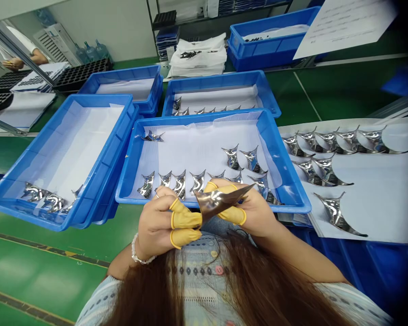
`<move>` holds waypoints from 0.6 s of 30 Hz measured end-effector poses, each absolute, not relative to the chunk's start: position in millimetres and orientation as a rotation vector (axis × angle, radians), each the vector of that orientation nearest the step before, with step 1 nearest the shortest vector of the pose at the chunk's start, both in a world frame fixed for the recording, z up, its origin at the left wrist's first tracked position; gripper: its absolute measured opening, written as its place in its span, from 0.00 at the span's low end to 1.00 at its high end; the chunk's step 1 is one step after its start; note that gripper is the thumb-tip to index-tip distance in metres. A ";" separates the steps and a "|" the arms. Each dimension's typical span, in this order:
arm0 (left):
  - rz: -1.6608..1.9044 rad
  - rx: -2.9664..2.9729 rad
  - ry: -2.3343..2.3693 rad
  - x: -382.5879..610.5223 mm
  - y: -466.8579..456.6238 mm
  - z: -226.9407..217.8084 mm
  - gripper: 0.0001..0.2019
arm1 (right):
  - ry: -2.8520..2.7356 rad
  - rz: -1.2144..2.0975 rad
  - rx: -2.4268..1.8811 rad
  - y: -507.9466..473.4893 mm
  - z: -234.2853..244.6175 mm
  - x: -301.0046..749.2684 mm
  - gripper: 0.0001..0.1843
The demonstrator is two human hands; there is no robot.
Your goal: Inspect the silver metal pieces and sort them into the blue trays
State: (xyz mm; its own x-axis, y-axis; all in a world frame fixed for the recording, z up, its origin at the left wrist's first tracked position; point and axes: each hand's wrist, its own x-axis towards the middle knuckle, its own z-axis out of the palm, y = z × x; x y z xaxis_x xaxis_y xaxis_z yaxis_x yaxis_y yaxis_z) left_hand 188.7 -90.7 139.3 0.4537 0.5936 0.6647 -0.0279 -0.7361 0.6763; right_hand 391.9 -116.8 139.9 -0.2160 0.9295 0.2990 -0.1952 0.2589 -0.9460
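Where a green desk fills the lower frame, a polished curved metal piece is held up just in front of a blue plastic tray. The left grip is closed on one side of the piece, and the right grip pinches the other; yellow finger cots cover several fingertips. That tray is lined with white sheeting and holds pointed metal pieces in rows, plus one at its far left corner. A second blue tray behind it holds a row of them, and a third blue tray to the left has a few near its corner. More pieces lie on a white sheet to the right. Black grid trays sit beyond.
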 end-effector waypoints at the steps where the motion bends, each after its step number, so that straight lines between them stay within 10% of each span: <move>1: 1.283 2.078 0.468 188.1 -90.9 138.5 0.07 | -1.376 1.237 -0.763 -117.1 140.0 391.8 0.19; 18: 1.248 1.861 0.577 188.0 -90.3 127.7 0.11 | -1.208 1.500 -0.847 -117.3 119.4 393.5 0.22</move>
